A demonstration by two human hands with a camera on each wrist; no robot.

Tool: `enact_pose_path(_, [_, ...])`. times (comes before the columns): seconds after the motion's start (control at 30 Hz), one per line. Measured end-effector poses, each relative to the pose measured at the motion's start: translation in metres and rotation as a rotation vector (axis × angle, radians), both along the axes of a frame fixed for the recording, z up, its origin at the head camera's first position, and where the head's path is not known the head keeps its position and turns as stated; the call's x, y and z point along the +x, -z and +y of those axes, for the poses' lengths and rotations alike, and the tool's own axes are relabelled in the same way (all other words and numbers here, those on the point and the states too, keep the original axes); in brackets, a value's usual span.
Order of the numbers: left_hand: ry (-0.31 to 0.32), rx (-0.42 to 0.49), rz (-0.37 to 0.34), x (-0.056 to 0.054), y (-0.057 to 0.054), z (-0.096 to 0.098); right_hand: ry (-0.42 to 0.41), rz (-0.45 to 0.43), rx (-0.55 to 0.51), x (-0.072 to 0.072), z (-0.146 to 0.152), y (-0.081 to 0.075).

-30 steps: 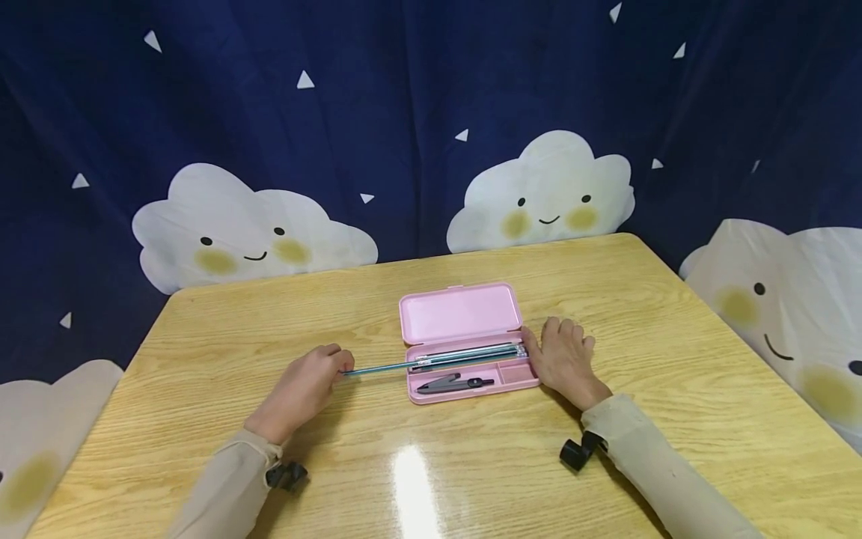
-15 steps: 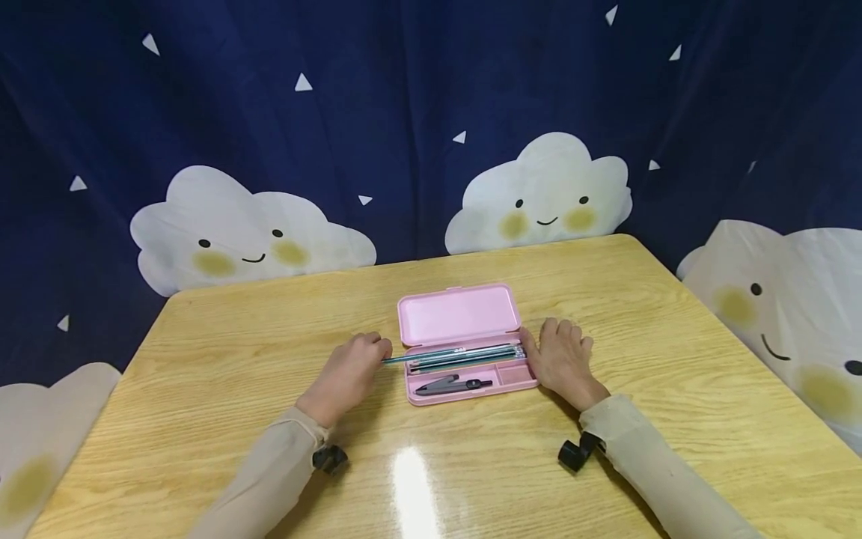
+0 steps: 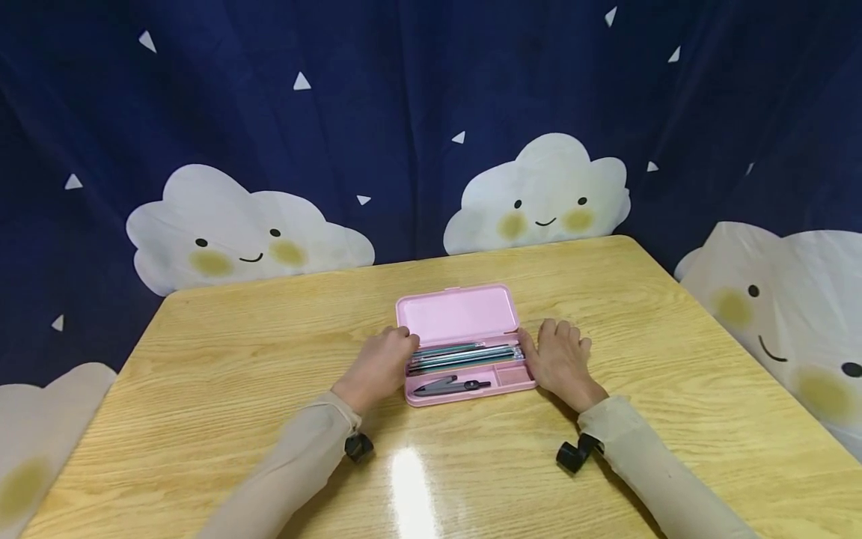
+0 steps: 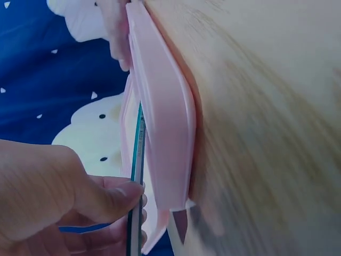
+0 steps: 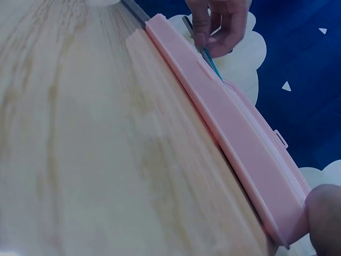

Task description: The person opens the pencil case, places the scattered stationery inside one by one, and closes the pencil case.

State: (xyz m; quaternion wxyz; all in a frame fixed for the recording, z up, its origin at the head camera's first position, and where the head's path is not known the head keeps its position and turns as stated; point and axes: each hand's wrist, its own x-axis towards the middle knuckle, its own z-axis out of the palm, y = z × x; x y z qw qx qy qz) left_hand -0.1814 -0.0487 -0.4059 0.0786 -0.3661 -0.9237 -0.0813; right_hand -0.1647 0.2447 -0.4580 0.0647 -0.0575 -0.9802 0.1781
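Note:
The pink pencil case (image 3: 456, 316) lies unlatched on the table with its lid folded back. My left hand (image 3: 380, 368) is at its left end, thumb and fingers pinching a teal pencil (image 4: 139, 136) that slants into the case in the left wrist view. Several pencils (image 3: 465, 359) lie lengthwise in the long rear compartment. A grey drawing compass (image 3: 447, 385) sits in the front compartment. At the right end rests my right hand (image 3: 560, 363), its thumb (image 5: 325, 213) against the case's edge and its other fingers spread on the table.
The wooden table (image 3: 256, 322) extends around the case on all sides. Behind it hangs a dark blue curtain (image 3: 404, 90) with smiling clouds. A black wrist camera (image 3: 572, 457) sticks out below the right cuff, and another (image 3: 359, 447) below the left.
My left hand has moved right, carrying the pencil lengthwise into the case; its eraser end now lies farther right, over the other pencils. The right hand has stayed put.

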Motion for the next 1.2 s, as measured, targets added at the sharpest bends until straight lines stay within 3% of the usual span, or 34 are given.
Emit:
enact_pose_path(0.6, [0.018,-0.042,-0.016,-0.007,0.009,0.035,0.002,0.008,0.001,0.000,-0.003,0.000])
enact_pose_path(1.2, [-0.007,-0.048,0.016,-0.009,0.012,0.049,0.010,0.023,-0.006,0.001,-0.001,0.001])
